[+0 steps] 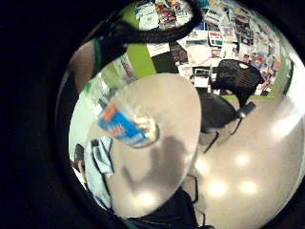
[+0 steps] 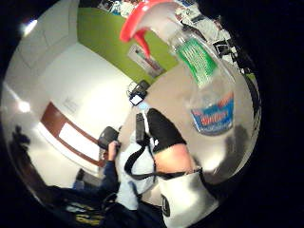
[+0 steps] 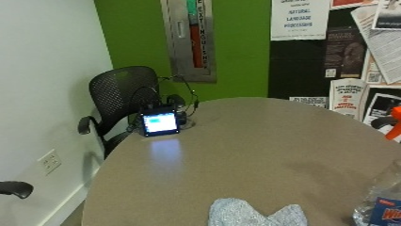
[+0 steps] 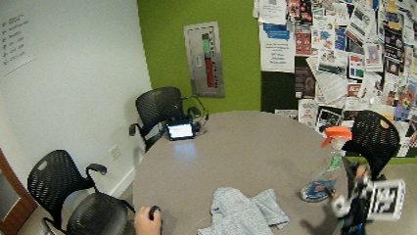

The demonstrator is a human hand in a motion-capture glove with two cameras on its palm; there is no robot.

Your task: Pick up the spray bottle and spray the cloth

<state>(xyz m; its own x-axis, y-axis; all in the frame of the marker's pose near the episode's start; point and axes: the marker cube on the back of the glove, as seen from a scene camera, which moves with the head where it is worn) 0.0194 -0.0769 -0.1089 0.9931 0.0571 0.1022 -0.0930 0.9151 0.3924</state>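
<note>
A clear spray bottle (image 4: 324, 178) with an orange trigger head (image 4: 336, 133) stands upright on the round grey table (image 4: 247, 147), near its right edge. My gloved right hand (image 4: 352, 197) is just to the right of the bottle, level with its lower half; whether it touches the bottle I cannot tell. Both palm views show the bottle (image 2: 209, 85) (image 1: 125, 125) close by, with its blue and orange label. A crumpled light grey-blue cloth (image 4: 244, 211) lies at the table's front edge, left of the bottle. In the outside view the cloth (image 3: 253, 214) is at the bottom and the bottle (image 3: 381, 200) at the right edge.
A small lit screen device (image 4: 180, 130) with cables sits at the table's far left. Black mesh chairs (image 4: 159, 108) (image 4: 373, 137) stand around the table. A bare hand (image 4: 147, 224) rests at the table's front left edge on a small black object.
</note>
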